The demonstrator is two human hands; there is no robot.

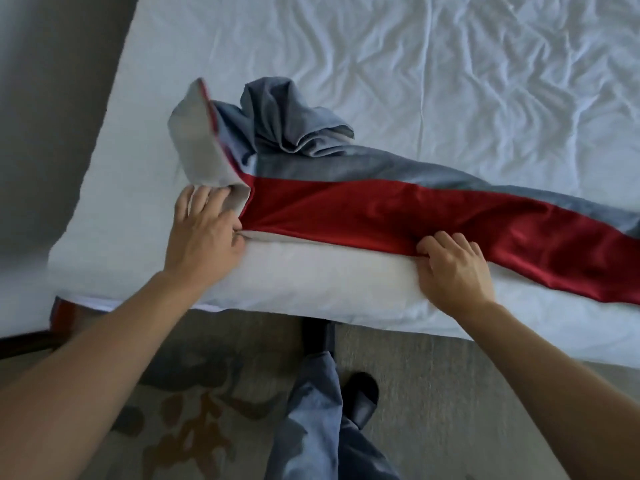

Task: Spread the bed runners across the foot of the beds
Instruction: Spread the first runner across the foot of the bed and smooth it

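Runner [381, 206] lies along the near edge of the bed [450, 81], on its wrinkled white sheet, reaching from near the left corner off the right side of the view. It is red along the near band and grey-blue along the far band, with a pale grey underside. Its left end is bunched and folded up, unspread. Left hand [204, 233] pinches the near edge by that fold; right hand [453, 268] grips the red edge with curled fingers.
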